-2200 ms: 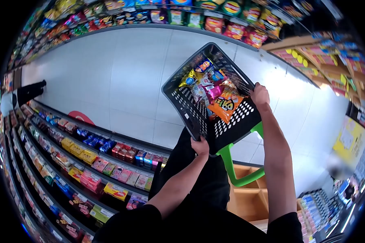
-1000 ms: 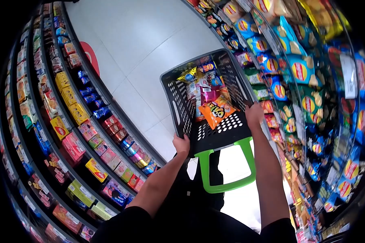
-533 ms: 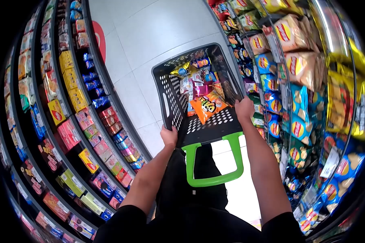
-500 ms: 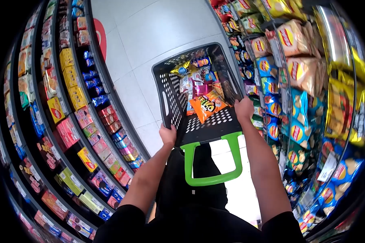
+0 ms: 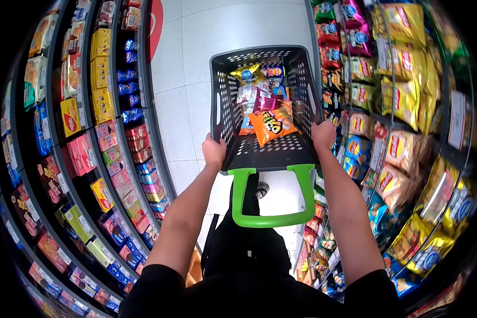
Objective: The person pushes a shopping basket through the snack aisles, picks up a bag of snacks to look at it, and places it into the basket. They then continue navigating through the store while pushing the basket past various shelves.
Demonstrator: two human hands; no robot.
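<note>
A black shopping basket (image 5: 270,153) with perforated walls is held out in front of me by its two side rims. My left hand (image 5: 214,150) is closed round the left rim near the close corner. On the opposite side my right hand (image 5: 323,135) grips the right rim. The basket's green handle (image 5: 273,219) hangs folded toward my body, touched by neither hand. Inside, an orange snack bag (image 5: 273,127) lies on top of a purple packet (image 5: 267,103). A yellow bag (image 5: 245,73) and a blue packet (image 5: 273,71) rest at the far end.
Shelves of boxed and wrapped sweets (image 5: 102,106) line my left side. To the right, racks hold bags of chips (image 5: 403,100), close beside the basket and my right arm. A pale tiled floor (image 5: 191,63) runs between them, with a red floor marking (image 5: 155,26) at the far left.
The basket has levelled out and shifted slightly right and up in view, with both hands still on its rims. The shelves on both sides have turned in view.
</note>
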